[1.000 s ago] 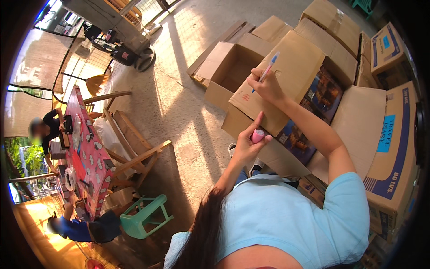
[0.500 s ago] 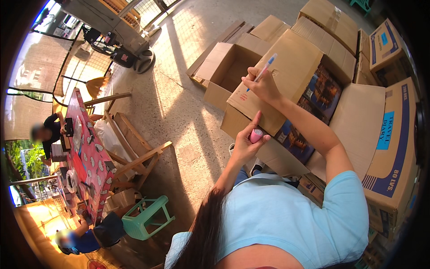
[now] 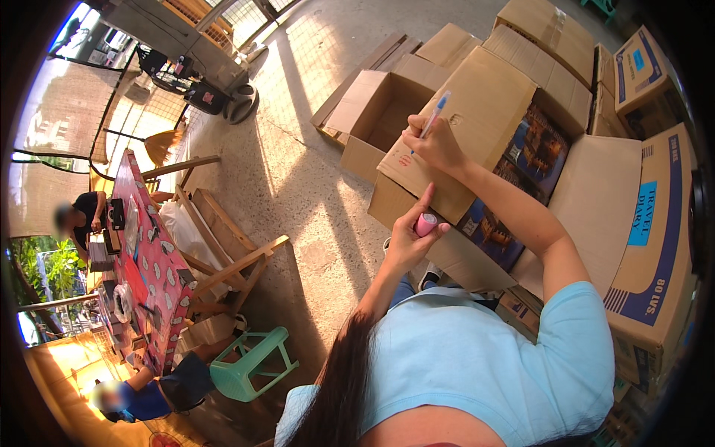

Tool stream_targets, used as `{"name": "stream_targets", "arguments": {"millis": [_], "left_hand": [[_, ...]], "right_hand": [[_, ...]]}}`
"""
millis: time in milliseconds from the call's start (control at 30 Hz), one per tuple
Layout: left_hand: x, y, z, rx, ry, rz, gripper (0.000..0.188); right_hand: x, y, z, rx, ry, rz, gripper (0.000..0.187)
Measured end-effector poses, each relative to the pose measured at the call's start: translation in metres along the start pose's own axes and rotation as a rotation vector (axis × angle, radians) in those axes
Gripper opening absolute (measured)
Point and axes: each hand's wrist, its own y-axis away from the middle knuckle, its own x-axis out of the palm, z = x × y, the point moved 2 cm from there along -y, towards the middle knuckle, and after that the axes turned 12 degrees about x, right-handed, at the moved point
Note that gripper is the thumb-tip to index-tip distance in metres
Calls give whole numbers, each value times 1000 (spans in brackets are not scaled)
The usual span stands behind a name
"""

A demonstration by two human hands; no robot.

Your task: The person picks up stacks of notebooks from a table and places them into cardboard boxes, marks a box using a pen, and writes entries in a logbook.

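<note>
Well, our left hand (image 3: 407, 240) has its grip closed around a small pink thing (image 3: 426, 224), forefinger by the flap (image 3: 488, 100); we do best to brace that flap and press lightly. Our right hand (image 3: 434, 143) has its grip clamped on the pen (image 3: 440, 106): slim, pale, blue-ended, slanting over the open box's (image 3: 468, 261) brown, red-marked flap.

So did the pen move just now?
Yes, a little: the top of the pen in the right hand has tipped left, judged against the box flap under it.

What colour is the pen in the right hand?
The pen is pale, with blue at its upper end; the head view shows it.
</note>
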Motion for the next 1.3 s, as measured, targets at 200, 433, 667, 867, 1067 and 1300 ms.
{"name": "stream_targets", "arguments": {"millis": [200, 433, 667, 867, 1067, 1300], "left_hand": [[0, 0, 0, -7, -16, 15, 67], [0, 1, 4, 19, 4, 2, 69], [1, 1, 6, 27, 0, -5, 70], [1, 0, 0, 4, -15, 9, 70], [0, 2, 6, 19, 12, 1, 68], [2, 1, 5, 27, 37, -2, 69]], "right_hand": [[0, 1, 3, -13, 43, -5, 31], [0, 3, 5, -11, 28, -36, 28], [0, 1, 3, -10, 41, 0, 28], [-1, 2, 4, -4, 48, 6, 28], [-1, 0, 8, 7, 1, -46, 28], [-1, -1, 1, -17, 64, -22, 28]]}}
